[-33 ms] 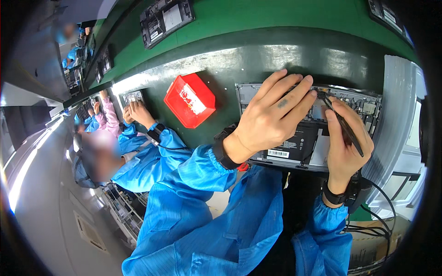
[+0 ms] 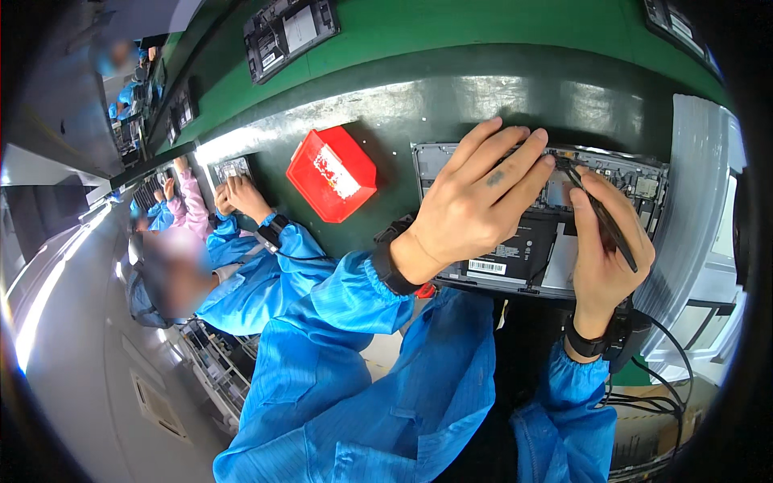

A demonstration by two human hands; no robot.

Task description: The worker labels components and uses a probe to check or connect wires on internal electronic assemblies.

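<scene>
An opened laptop base (image 2: 451,278) lies in front of me, its battery (image 2: 515,248) and circuit board showing. My left hand (image 2: 481,193) rests over its left part with fingers stretched out toward the far edge; the thumb is hidden beneath. My right hand (image 2: 608,249) is closed around a pair of black tweezers (image 2: 605,217), held slanting. Their tips point at the board's far edge, close to my left fingertips. What the tips touch is too small to make out.
A red plastic bin (image 2: 334,175) with a white label stands left of the laptop. Translucent plastic sheeting (image 2: 688,201) borders the right side. Another opened laptop (image 2: 291,36) sits on the green surface beyond. At left, a co-worker's hands (image 2: 244,197) handle a part. Black cables (image 2: 672,402) hang lower right.
</scene>
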